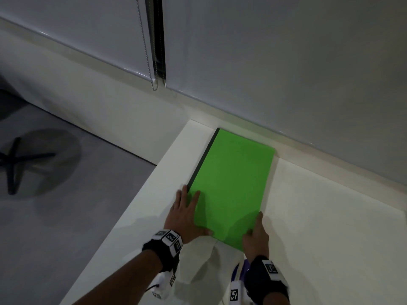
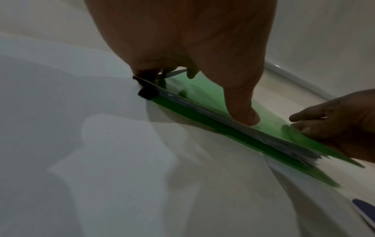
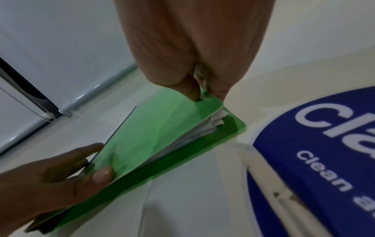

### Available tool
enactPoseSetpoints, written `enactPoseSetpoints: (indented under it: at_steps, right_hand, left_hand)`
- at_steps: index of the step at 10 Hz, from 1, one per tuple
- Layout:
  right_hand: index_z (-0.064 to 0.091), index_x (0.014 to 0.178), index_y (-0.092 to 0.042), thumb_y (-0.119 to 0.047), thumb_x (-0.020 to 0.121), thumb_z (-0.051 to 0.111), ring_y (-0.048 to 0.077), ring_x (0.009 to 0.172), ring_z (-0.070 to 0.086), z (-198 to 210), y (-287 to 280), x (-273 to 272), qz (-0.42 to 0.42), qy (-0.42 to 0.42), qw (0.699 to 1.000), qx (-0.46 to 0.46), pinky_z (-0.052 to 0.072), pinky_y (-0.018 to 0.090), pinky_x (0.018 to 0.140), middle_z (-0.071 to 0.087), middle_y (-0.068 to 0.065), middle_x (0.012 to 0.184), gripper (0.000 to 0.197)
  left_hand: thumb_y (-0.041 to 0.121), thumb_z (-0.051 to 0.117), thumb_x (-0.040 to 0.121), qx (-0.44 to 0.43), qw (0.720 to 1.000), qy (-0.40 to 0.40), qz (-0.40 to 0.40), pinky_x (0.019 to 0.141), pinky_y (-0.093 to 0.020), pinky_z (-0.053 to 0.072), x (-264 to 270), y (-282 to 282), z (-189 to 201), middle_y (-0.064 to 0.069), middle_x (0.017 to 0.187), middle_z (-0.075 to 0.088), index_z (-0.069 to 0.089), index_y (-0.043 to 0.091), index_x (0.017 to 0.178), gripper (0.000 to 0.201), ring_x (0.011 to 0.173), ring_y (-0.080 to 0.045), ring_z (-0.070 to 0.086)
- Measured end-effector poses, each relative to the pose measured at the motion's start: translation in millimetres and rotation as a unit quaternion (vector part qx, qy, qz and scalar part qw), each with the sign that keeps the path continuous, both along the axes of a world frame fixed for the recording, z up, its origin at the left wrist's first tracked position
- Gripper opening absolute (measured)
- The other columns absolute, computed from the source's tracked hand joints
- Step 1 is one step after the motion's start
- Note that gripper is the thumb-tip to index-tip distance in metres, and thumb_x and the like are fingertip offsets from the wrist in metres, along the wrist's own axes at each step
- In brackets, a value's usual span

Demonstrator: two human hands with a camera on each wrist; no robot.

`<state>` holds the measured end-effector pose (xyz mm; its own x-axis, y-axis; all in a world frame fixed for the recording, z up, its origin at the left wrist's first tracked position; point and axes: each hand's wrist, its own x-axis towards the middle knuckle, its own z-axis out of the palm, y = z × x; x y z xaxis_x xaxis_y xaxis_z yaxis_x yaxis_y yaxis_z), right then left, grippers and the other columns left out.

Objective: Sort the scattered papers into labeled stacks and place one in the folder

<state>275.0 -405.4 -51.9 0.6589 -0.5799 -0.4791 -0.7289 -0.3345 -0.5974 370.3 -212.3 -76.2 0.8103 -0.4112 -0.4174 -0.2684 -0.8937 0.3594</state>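
A green folder (image 1: 231, 183) with a dark spine lies closed on the white table (image 1: 330, 216), close to the wall. White papers (image 3: 215, 121) show between its covers at the near edge, also as a grey sheaf of papers (image 2: 263, 137). My left hand (image 1: 187, 212) rests flat on the near left corner, fingers straight over the spine, thumb (image 2: 247, 115) pressing the cover. My right hand (image 1: 256, 236) is at the near right corner, where thumb and fingers (image 3: 192, 93) pinch the top cover's edge.
A white item with a blue printed label (image 3: 324, 152) lies just in front of the folder, beside a loose white sheet (image 1: 198, 256). A blind with a bead chain (image 1: 145, 51) hangs behind. The table's left edge drops to grey floor with a chair base (image 1: 13, 161).
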Motion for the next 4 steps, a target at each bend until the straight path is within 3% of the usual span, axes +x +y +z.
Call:
enactPoseSetpoints:
  at_steps: [1,2,3,4]
  right_hand:
    - [0.008,0.154,-0.008,0.004,0.093,0.039,0.035,0.125,0.049,1.9,-5.4,1.3,0.083,0.051,0.994,-0.054,0.042,0.034,0.096,0.035,0.024,0.150,0.070]
    - [0.000,0.153,-0.005,-0.004,0.096,0.037,0.028,0.143,0.030,9.3,-5.0,1.9,0.164,0.099,0.979,-0.069,0.033,0.028,0.108,-0.005,0.011,0.162,0.068]
    - [0.001,0.153,-0.005,-0.010,0.099,0.038,0.028,0.145,0.024,21.4,3.5,-11.9,0.149,0.069,0.985,-0.047,0.029,0.031,0.112,-0.007,0.008,0.162,0.066]
    - [0.021,0.152,-0.009,-0.014,0.098,0.047,0.025,0.143,0.030,27.9,28.5,-50.6,0.096,0.026,0.995,0.017,0.029,0.032,0.115,0.018,0.008,0.160,0.060]
  left_hand:
    - [0.082,0.062,0.053,0.005,1.000,0.000,0.000,0.119,-0.044,0.005,1.2,1.6,0.8,-0.014,0.154,-0.030,-0.005,0.031,0.151,0.130,0.145,-0.034,-0.019]
    - [0.087,0.056,0.053,0.018,1.000,-0.002,-0.023,0.118,-0.050,0.003,-0.5,6.8,7.4,-0.015,0.154,-0.031,-0.006,0.030,0.151,0.129,0.145,-0.036,-0.018]
    - [0.091,0.041,0.056,0.034,0.998,0.001,-0.044,0.118,-0.052,0.004,-11.4,24.0,14.9,-0.012,0.152,-0.036,-0.014,0.031,0.150,0.124,0.143,-0.034,-0.022]
    - [0.075,0.043,0.077,0.042,0.998,-0.017,-0.044,0.119,-0.048,0.010,-47.2,68.1,14.1,-0.008,0.152,-0.033,-0.014,0.029,0.150,0.103,0.145,-0.031,-0.016]
